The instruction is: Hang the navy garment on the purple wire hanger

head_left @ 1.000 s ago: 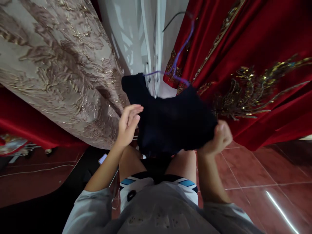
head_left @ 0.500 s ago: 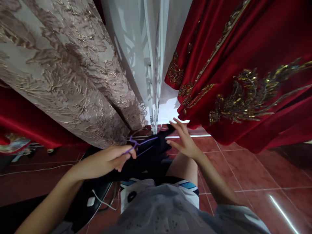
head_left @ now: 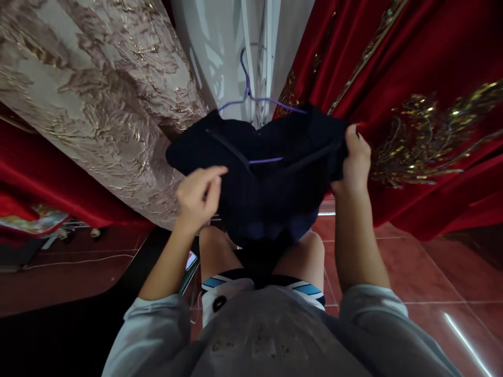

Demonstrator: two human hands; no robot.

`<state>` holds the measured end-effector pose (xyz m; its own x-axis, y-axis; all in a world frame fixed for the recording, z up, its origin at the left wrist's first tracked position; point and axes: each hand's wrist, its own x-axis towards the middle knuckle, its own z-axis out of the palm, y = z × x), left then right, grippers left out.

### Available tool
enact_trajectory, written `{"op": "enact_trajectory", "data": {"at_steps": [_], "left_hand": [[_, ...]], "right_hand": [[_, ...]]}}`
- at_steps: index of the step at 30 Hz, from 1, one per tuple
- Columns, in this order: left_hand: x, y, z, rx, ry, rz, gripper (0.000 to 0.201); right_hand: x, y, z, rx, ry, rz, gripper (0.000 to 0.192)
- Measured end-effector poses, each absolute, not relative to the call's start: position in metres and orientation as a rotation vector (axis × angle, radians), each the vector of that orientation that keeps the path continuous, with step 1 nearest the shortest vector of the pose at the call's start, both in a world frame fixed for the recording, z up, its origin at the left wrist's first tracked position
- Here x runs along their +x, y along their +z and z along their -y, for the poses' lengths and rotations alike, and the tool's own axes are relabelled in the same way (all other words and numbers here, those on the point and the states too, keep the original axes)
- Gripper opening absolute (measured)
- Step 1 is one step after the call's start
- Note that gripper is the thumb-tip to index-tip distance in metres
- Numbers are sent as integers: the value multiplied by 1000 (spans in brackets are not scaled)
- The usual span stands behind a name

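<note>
Navy garment (head_left: 271, 183) on purple hanger (head_left: 251, 97), both hands gripping

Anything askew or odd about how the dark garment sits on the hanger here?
Yes. The dark garment hangs bunched and uneven on the purple hanger, pinched by the left hand and gripped by the right hand. A phone lies below the left forearm.

A clothing or costume shop: embroidered red robes (head_left: 412, 78) and a brocade gown (head_left: 90, 94) hang over tiled floor (head_left: 424, 272).
</note>
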<state>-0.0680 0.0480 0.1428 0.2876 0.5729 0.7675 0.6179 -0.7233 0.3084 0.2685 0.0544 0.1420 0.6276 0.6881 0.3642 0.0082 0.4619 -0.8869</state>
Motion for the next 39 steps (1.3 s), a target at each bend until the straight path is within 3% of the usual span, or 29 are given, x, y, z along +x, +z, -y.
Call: {"op": "enact_trajectory", "data": {"at_steps": [4, 6, 9, 11, 16, 18, 24, 27, 31, 39], "left_hand": [[-52, 104, -31, -3006, -947, 1118, 45], [-40, 88, -28, -3140, -940, 1129, 52], [-16, 68, -33, -3094, -1337, 1331, 57], [0, 56, -44, -2920, -1630, 1528, 57], [26, 36, -57, -2487, -2280, 1677, 23], [29, 35, -44, -2332, -2486, 1653, 22], [32, 43, 12, -2415, -2897, 1468, 30], [31, 40, 17, -2371, -3067, 1488, 30], [22, 24, 6, -2086, -3313, 1606, 44], [8, 15, 8, -2551, -3144, 1617, 32]], "right_hand": [[276, 118, -12, -991, 426, 670, 37], [275, 101, 0, -994, 464, 684, 37], [270, 82, 1, -1017, 528, 677, 35], [261, 74, -1, -1087, 394, 659, 31], [205, 49, 17, -1309, -181, 582, 30], [178, 29, 25, -1350, -19, 721, 30], [149, -27, 11, -1526, 954, 1107, 56], [153, -35, 4, -1514, 1037, 1126, 61], [148, -40, 6, -1450, 1115, 1123, 57], [138, -38, 2, -1463, 1144, 1007, 63]]}}
